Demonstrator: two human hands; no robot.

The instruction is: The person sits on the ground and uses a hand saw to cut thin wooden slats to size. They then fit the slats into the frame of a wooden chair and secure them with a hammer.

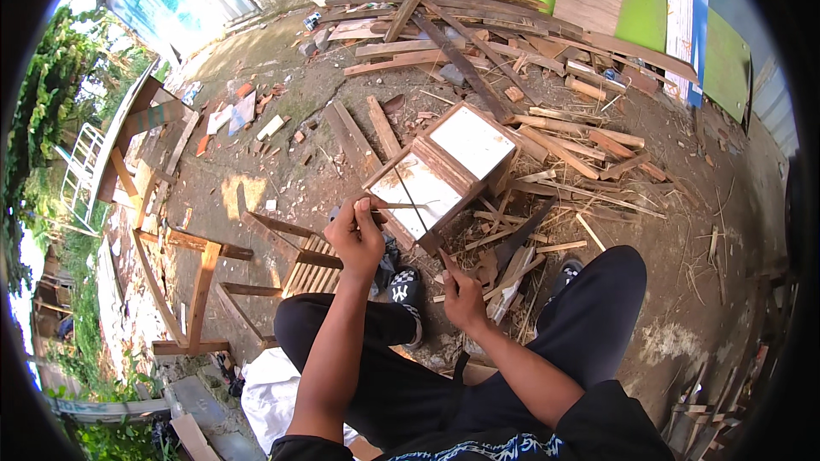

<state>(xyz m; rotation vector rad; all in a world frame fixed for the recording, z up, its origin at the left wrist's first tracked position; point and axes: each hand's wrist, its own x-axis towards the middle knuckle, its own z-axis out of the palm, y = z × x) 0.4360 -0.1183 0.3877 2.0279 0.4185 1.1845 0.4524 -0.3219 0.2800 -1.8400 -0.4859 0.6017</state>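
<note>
- Left hand (357, 235): I read it as closed, with a thin wooden strip (403, 206) pinched between thumb and fingers. The strip projects toward the right-hand side. Holding it by one end likely leaves its length free of the fingers.
- Right hand (463, 299): closed on the near end of a slim dark tool (418, 218), forefinger stretched along it. The extended finger probably steadies its direction. The exact tool type is too thin to confirm from my view.
- Relation of the held items: the tool points away from the right hand and crosses the strip in my view, just beyond and between the hands. I cannot tell whether the two touch.
- Framed unit with white panels (474, 141): on the ground (675, 230) directly beyond the hands. Its pale surface lies behind both items; I cannot verify that it supports either.
- Legs (589, 316): bent, with one knee outside each forearm. This stance presumably keeps the space between the hands unobstructed.
- Wood scraps (564, 154): spread beyond and to the right of the right hand, apparently within easy reach.
- Slatted wooden piece (309, 269): just left of and below the left hand, seemingly clear of the tool's line.
</note>
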